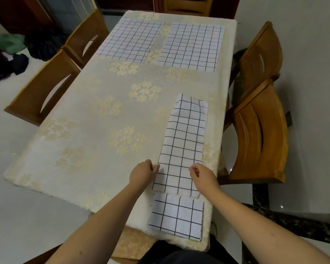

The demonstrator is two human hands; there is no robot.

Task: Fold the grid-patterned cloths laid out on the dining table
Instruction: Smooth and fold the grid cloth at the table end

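A long, narrow folded grid cloth (183, 141) lies lengthwise on the right side of the table. My left hand (142, 173) pinches its left edge near the close end. My right hand (203, 175) rests on its right side with fingers curled on the fabric. A small, squarely folded grid cloth (176, 216) lies at the table's near edge, just below the long one. Two flat, unfolded grid cloths lie at the far end: one far left (130, 40), one far right (192, 46).
The table (80, 119) wears a cream cloth with gold flowers. Wooden chairs stand on the left (46, 86) and right (259, 134), one more at the far end. Dark and green clothes (10, 52) lie on the floor at left.
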